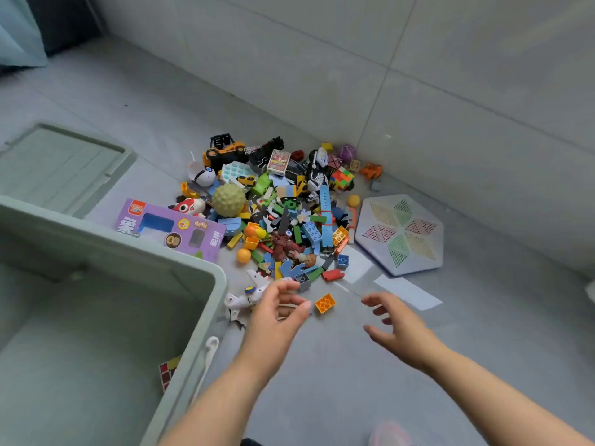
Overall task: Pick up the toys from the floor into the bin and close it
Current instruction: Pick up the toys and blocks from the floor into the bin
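A heap of toys (283, 214) lies on the grey floor against the wall: bricks, a bumpy green ball (228, 200), a yellow truck (223, 151), a colour cube (341, 179). An orange brick (324, 303) lies alone at the heap's near edge. My left hand (278, 312) hovers open just left of that brick, over a white toy plane (244, 297). My right hand (397, 326) is open to the brick's right, holding nothing. The pale green bin (206, 284) stands open at the left, with a small chequered piece (167, 371) inside.
The bin's lid (61, 165) lies flat on the floor behind the bin. A purple toy box (167, 228) rests between bin and heap. A hexagonal white board (401, 233) and white paper strips (407, 291) lie to the right. A blue curtain (19, 30) hangs at the top left.
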### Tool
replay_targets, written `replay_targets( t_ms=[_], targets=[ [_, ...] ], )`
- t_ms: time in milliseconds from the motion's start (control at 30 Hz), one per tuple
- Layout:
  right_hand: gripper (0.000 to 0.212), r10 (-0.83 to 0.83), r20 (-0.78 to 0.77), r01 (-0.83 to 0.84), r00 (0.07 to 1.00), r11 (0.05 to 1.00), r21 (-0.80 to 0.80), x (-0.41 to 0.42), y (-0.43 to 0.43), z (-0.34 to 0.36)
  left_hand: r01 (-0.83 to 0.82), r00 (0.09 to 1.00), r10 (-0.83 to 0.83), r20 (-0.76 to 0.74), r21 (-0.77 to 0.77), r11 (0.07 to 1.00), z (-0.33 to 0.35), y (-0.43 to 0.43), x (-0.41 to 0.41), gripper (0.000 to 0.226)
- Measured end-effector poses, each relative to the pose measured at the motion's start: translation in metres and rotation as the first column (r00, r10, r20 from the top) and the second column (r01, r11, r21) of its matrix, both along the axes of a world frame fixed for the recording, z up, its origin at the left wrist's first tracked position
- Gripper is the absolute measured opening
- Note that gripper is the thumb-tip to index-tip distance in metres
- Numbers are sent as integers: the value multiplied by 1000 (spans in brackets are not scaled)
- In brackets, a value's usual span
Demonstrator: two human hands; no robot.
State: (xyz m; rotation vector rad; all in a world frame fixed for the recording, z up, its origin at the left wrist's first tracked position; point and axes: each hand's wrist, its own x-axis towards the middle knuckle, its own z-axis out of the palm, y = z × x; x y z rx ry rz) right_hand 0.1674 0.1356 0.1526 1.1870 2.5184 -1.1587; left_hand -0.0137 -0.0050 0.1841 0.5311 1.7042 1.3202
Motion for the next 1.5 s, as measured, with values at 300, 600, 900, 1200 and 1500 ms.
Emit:
replay_targets(
  t_ms=[300, 600, 900, 1200, 1500],
  targets=[
    [58, 259, 202, -249, 944, 966, -76, -31, 71, -130, -8, 971, -92, -219, -417, 909, -188, 85, 20, 55],
    [43, 350, 163, -359, 922, 933, 29, -73, 88, -226, -69, 944, -109, -312, -509, 858, -269, 94, 19, 28],
    [37, 145, -216, -130, 966, 988, 81, -81, 60, -174, -492, 462, 504, 730, -263, 830, -197, 129, 4, 34],
    [72, 170, 254, -239, 952, 932, 271, -93, 139, -205, -605, 261, 550, 793, -310, 733, -204, 110, 7, 38],
    [15, 219, 1, -210, 976, 938, 274, -73, 129, -230, -662, 227, 511, 829, -254, 706, -209, 107, 15, 38]
  ],
)
